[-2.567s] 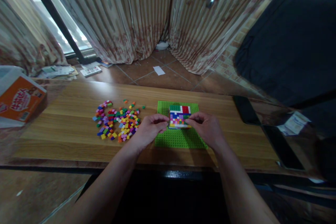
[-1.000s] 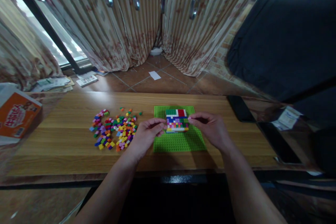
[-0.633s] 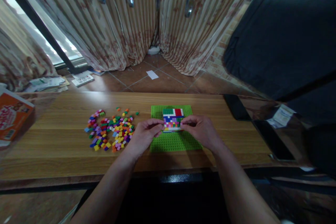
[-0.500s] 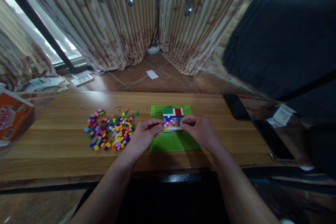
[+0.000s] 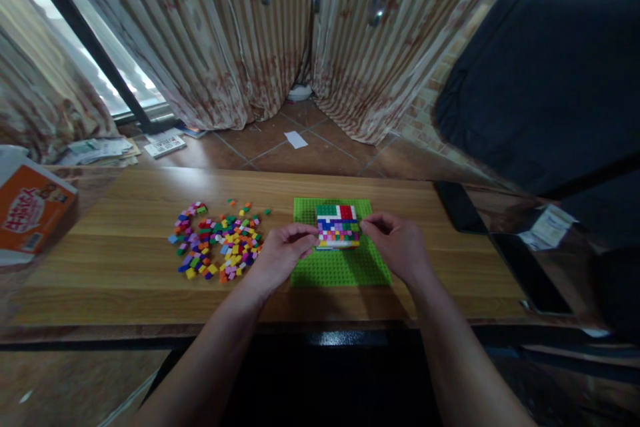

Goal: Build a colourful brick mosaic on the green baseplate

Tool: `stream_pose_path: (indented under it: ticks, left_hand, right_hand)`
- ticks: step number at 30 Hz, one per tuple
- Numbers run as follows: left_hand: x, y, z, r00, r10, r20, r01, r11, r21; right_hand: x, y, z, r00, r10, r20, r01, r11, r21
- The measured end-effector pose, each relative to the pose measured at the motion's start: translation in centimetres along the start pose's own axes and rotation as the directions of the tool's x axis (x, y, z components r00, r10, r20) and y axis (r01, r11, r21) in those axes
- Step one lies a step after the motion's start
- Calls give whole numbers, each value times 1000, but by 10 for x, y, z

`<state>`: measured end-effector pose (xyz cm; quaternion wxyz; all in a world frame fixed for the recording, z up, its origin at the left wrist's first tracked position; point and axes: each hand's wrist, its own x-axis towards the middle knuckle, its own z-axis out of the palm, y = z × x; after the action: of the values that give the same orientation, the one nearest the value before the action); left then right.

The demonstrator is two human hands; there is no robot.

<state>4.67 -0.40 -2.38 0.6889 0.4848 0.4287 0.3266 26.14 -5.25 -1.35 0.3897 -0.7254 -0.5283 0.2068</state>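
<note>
A block of small coloured toy bricks point(image 5: 338, 227) stands on a green studded baseplate point(image 5: 345, 272), with green, red and white on top and mixed rows along its near side. My left hand point(image 5: 283, 255) has thumb and forefinger drawn together at the block's left edge, gripping it there. On the other side, my right hand point(image 5: 399, 244) is closed in a pinch just off the block's right edge. Whatever sits between the right fingertips is too small to make out. Many loose toy bricks point(image 5: 235, 240) lie scattered left of the baseplate.
The wooden table point(image 5: 150, 300) carries a dark phone point(image 5: 457, 207) and another dark flat device point(image 5: 533, 273) at its right end. An orange and white box point(image 5: 35, 210) stands at the left. Striped curtains point(image 5: 240, 60) hang behind, and a white paper point(image 5: 296, 139) lies on the tiled floor.
My right hand has drawn slightly away from the block's right edge. My left fingers stay at its left edge. The whole view has shifted a little.
</note>
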Motion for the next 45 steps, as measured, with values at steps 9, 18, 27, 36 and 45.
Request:
stream_pose_path:
  ticks: [9,18,27,36,45]
  left_hand:
    - [0,5,-7,998,11,-59,-11,1000,3]
    - [-2,8,-10,995,6,-100,-6,1000,-4]
    - [5,9,-39,963,164,-216,-131,978,161]
    - [14,16,-71,830,513,-218,86,270,959]
    - [33,12,-56,906,416,-81,97,-17,995]
  right_hand:
    - [3,6,10,996,73,60,-65,990,-125]
    - [4,7,11,995,71,73,-64,993,-100]
    - [5,11,12,979,143,144,-141,990,-24]
    - [6,6,4,994,87,66,-81,993,-85]
    - [7,12,-4,997,76,-22,-76,997,-6]
